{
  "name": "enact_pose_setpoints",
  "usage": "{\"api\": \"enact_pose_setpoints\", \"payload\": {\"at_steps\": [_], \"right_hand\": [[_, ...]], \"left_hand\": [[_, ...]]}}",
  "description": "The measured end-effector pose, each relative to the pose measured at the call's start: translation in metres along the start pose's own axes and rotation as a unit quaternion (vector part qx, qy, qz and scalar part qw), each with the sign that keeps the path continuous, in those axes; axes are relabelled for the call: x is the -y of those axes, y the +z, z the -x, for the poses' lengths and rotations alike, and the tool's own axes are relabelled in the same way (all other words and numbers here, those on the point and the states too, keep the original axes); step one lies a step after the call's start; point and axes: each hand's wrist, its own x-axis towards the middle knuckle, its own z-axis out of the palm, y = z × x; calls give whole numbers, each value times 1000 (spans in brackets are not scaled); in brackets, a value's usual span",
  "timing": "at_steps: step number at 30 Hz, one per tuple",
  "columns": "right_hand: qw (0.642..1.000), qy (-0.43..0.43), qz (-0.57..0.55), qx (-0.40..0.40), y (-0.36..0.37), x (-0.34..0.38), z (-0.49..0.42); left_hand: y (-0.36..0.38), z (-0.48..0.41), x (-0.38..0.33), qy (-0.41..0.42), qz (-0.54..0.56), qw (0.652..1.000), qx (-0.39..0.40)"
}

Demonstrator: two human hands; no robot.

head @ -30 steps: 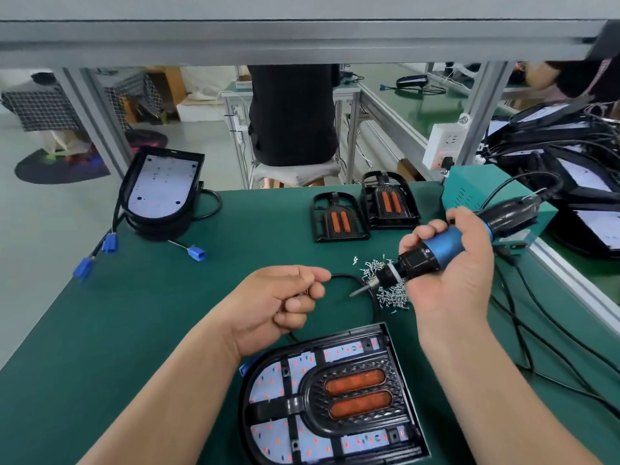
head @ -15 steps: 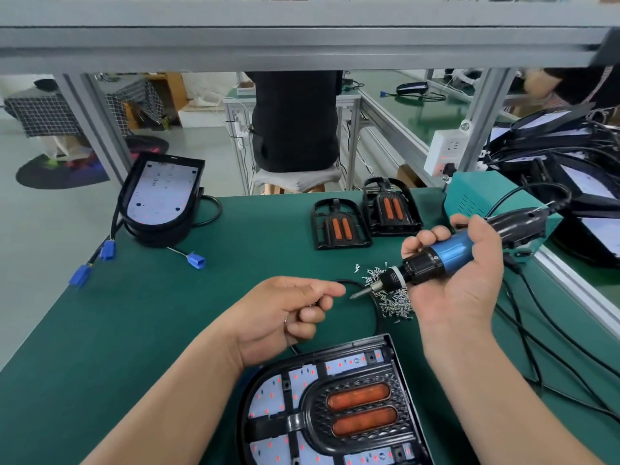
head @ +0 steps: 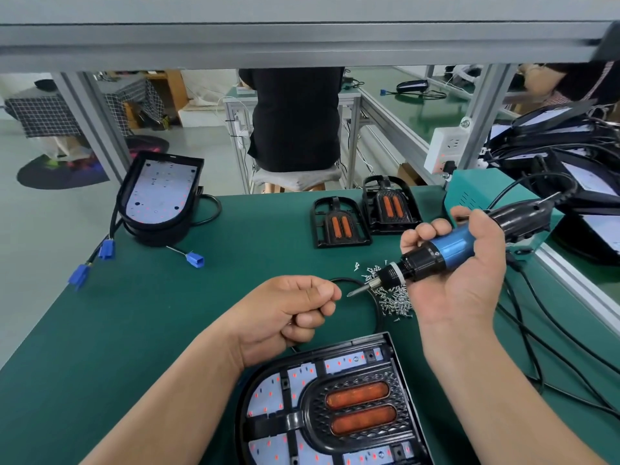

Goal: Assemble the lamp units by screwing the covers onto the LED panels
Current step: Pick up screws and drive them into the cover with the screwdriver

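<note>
Above the lamp unit [head: 335, 407], the right hand [head: 466, 280] grips the screwdriver [head: 446, 248] slanting down-left, its tip just beside the left hand [head: 288, 317], whose fingers [head: 327, 292] pinch something I cannot see.

one lamp unit [head: 335, 404] lies nearest on the one worktop [head: 167, 313], with two orange lenses in its cover. two loose covers lie at the far edge, the left cover [head: 340, 223] and the right cover [head: 391, 204], each with two orange lenses. one led panel [head: 157, 189] tops a black stack; how many are in the stack cannot be told. three blue connectors [head: 195, 260]. one electric screwdriver [head: 449, 248]. one heap of screws [head: 392, 297], too small to count. two hands: left hand [head: 285, 313], right hand [head: 459, 283].
</note>
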Motion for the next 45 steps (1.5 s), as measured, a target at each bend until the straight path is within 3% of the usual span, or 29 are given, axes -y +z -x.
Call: {"api": "enact_pose_setpoints", "payload": {"at_steps": [32,45], "right_hand": [[999,-5,-8,49,8,3,11],[998,-4,59,27,10,-1,12]], "left_hand": [[6,0,0,-7,18,1000,20],[8,-1,1,12,-20,999,-24]]}}
